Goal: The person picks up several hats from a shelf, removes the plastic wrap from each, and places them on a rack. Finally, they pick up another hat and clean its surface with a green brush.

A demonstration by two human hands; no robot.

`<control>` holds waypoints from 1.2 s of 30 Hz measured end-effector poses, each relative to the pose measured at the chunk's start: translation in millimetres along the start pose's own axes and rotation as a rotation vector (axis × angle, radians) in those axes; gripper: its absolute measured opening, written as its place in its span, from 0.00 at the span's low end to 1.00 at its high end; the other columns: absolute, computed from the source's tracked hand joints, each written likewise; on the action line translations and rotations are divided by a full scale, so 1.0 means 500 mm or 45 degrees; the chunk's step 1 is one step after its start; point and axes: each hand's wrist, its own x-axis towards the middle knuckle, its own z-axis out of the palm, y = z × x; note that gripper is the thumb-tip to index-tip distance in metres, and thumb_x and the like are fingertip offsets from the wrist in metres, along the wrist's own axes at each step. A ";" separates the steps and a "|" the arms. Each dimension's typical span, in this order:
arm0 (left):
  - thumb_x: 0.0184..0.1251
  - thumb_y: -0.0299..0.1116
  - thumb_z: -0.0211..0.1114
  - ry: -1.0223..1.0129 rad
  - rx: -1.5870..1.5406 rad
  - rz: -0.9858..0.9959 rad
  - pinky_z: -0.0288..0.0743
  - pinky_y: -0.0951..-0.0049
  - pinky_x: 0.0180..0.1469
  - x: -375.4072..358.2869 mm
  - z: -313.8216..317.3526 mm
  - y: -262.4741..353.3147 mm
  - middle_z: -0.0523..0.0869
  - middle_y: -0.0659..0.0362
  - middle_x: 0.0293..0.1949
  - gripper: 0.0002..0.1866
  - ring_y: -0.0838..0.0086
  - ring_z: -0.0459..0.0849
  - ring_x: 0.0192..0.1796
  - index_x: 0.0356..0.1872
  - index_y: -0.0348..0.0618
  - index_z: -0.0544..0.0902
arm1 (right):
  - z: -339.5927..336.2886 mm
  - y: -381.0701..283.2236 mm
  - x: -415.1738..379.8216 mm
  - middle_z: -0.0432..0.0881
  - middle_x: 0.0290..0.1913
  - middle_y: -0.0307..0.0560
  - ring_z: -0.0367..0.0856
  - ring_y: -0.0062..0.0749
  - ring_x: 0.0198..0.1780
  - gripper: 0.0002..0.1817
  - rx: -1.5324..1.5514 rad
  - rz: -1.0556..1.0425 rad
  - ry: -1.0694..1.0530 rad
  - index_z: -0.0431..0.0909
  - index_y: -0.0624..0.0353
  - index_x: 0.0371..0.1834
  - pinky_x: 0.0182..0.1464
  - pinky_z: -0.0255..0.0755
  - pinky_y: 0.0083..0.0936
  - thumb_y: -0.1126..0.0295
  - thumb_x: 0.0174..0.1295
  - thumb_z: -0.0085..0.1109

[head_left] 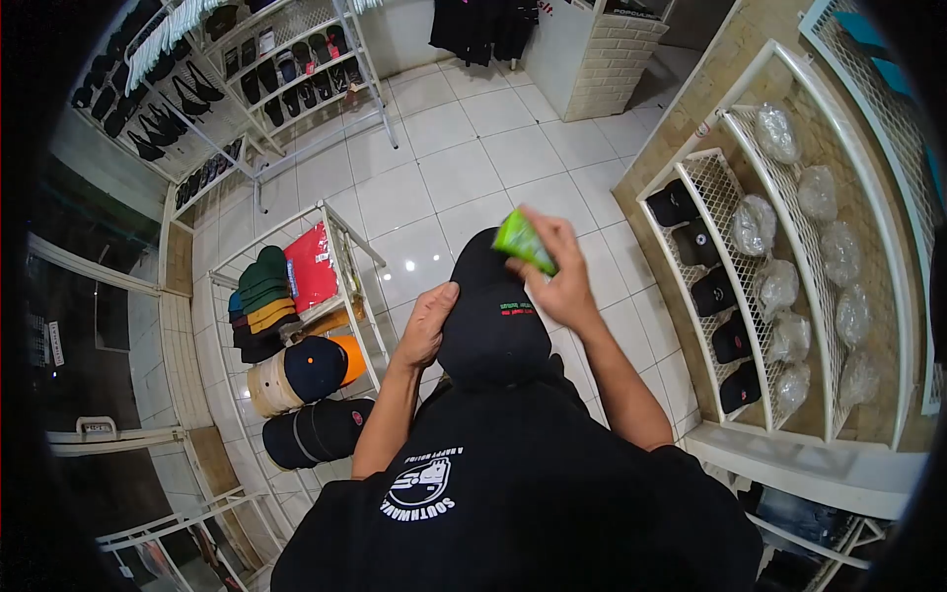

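Note:
A black cap (483, 345) with small red and green lettering is held in front of my chest, its brim pointing away from me. My left hand (429, 321) grips the cap's left side, thumb along its edge. In my right hand (560, 271) is a bright green packet-like object (525, 242) with pale markings, held over the right part of the brim (476, 259). Motion blurs the green object, so its exact kind and whether it touches the cap cannot be made out.
At left, a white rack (326, 227) carries stacked caps (264, 281) and a red flat packet (314, 266). White mesh shelves (715, 178) at right hold black caps (712, 292) and clear-wrapped bundles (779, 286). Sandal shelves (296, 74) stand at the back, on white floor tiles (444, 178).

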 end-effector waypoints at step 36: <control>0.81 0.36 0.50 0.144 -0.187 0.074 0.71 0.78 0.59 0.003 0.054 0.014 0.80 0.57 0.58 0.21 0.80 0.77 0.58 0.66 0.33 0.69 | -0.051 0.084 -0.048 0.78 0.59 0.46 0.76 0.27 0.59 0.33 1.472 0.575 0.026 0.65 0.65 0.72 0.63 0.66 0.22 0.74 0.63 0.64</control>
